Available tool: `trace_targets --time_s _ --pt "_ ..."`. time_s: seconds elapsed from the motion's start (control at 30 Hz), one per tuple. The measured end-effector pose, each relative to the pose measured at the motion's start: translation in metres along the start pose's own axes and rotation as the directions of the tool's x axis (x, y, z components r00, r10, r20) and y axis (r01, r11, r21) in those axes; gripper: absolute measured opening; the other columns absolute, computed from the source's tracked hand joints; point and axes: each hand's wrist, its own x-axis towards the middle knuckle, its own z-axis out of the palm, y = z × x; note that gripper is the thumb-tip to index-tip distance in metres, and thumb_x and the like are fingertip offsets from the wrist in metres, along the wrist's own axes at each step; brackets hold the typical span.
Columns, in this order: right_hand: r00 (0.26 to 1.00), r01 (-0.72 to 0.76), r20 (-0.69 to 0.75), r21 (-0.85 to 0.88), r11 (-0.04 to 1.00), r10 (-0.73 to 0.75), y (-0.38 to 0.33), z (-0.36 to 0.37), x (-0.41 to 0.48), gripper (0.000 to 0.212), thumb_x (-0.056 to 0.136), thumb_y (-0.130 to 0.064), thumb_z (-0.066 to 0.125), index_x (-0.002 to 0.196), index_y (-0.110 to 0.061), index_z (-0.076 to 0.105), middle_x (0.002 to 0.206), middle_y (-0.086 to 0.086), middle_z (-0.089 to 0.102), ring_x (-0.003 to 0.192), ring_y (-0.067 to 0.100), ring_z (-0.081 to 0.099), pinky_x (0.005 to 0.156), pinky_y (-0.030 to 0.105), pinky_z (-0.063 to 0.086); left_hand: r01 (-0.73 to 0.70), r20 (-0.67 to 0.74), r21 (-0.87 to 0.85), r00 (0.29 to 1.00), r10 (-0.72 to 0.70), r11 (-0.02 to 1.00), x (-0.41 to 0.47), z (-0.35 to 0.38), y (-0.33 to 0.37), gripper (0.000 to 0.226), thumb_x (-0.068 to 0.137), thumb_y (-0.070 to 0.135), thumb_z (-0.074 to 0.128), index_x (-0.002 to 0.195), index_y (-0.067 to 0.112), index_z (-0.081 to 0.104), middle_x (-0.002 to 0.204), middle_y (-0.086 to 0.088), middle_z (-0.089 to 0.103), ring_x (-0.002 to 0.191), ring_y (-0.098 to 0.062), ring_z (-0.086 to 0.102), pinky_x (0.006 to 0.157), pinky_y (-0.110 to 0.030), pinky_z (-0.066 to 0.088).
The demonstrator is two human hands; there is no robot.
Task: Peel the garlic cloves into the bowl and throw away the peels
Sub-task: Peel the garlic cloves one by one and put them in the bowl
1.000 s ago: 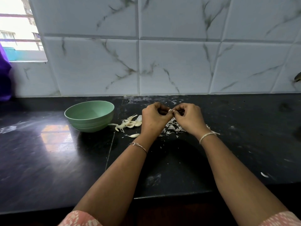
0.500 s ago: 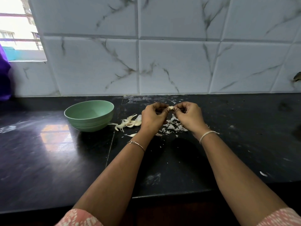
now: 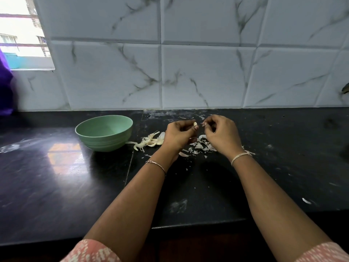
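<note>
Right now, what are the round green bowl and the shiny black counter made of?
The round green bowl looks like matte plastic, maybe: dull even colour, moulded ridges. The shiny black counter looks like polished stone: it mirrors the window's light.

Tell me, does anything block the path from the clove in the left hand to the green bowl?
Nothing visible does. The left hand holds the garlic clove above the counter; the green bowl sits open to its left. Only a low pile of garlic scraps lies between them.
</note>
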Motion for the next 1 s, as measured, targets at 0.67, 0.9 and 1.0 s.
trace_targets --time_s 0.67,0.9,1.0 --pt "0.962 -0.142 0.216 -0.13 0.981 0.168 0.003 -0.013 -0.002 0.01 0.081 -0.017 0.072 0.087 -0.02 0.079 0.088 -0.001 0.075 0.075 0.009 0.062 0.081 0.026 0.053 -0.117 -0.053 0.298 0.989 0.139 0.947 0.002 -0.002 -0.003 0.024 0.079 0.006 0.079 0.1 0.015 0.07 0.079 -0.003 0.069 0.07 -0.016 0.066 0.076 -0.043 0.061" --pt "0.968 -0.175 0.146 -0.18 0.968 0.203 0.006 -0.015 -0.002 0.027 0.072 -0.02 0.082 0.06 -0.023 0.059 0.066 -0.006 0.062 0.069 0.013 0.061 0.063 0.024 0.043 -0.255 -0.015 0.601 0.944 0.33 0.757 -0.002 -0.001 -0.003 0.027 0.079 0.015 0.078 0.105 0.019 0.072 0.08 0.01 0.066 0.068 0.001 0.06 0.077 -0.02 0.055" --pt "0.979 -0.173 0.101 -0.027 0.984 0.175 0.006 -0.013 0.0 0.026 0.077 -0.009 0.077 0.068 -0.02 0.056 0.067 -0.011 0.057 0.062 0.005 0.054 0.061 0.022 0.041 -0.291 0.023 0.663 0.929 0.37 0.689 -0.003 -0.001 -0.003 0.026 0.08 0.016 0.075 0.105 0.021 0.074 0.082 0.008 0.068 0.074 -0.007 0.064 0.08 -0.029 0.056"
